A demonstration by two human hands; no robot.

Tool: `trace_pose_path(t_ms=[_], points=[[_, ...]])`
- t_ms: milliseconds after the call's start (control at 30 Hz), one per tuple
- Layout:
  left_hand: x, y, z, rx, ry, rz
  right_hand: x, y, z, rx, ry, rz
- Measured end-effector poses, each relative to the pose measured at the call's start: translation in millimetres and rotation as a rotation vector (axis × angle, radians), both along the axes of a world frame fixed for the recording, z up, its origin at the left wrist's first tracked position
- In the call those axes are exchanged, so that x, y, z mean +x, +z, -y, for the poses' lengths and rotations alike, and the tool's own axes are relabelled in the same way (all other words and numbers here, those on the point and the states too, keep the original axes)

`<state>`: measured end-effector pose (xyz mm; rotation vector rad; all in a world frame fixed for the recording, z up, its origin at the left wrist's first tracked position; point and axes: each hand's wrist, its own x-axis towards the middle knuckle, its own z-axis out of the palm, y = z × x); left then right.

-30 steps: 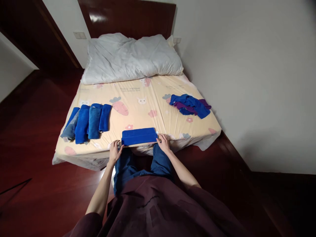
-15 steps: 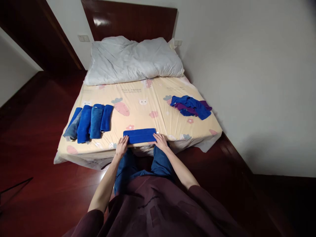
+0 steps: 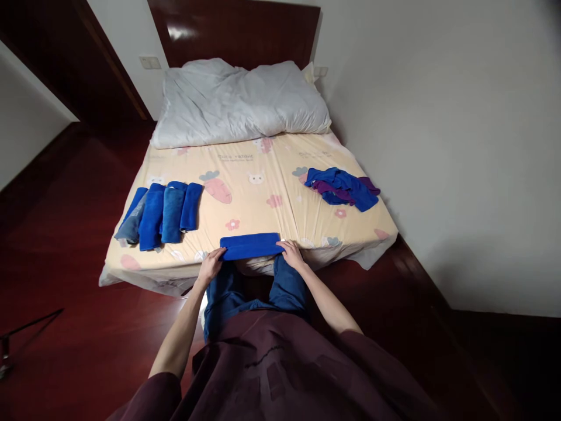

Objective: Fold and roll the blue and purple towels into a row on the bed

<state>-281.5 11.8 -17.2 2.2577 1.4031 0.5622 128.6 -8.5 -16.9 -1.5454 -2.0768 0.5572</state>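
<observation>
A blue towel [image 3: 250, 245], folded into a long narrow strip, lies across the front edge of the bed. My left hand [image 3: 211, 265] pinches its left end near the front corner. At the opposite end, my right hand [image 3: 291, 253] grips the near right corner between thumb and fingers. To the left sit several rolled blue towels [image 3: 152, 217], side by side in a group. A loose heap of blue and purple towels [image 3: 344, 188] lies on the right side of the bed.
The bed [image 3: 245, 202] has a yellow sheet with carrot and rabbit prints. A bundled white quilt [image 3: 241, 108] lies against the dark headboard [image 3: 245, 32]. A white wall [image 3: 460, 146] stands to the right. A thin black stand leg [image 3: 33, 324] is on the floor at left.
Both hands have closed on the towel's near corners, and its front edge is now lifted and drawn slightly toward me. The view has shifted a little.
</observation>
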Motion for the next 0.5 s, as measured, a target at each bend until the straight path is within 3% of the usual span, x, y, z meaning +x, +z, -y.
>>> trace_pose_path(t_ms=[233, 500], points=[[10.1, -7.1, -7.5, -0.147, 0.316, 0.372, -3.2, -17.8, -17.1, -0.128, -0.217, -0.336], [4.0, -5.7, -14.8, -0.21, 0.443, 0.443, -4.6, -19.3, -19.8, -0.154, -0.277, -0.355]])
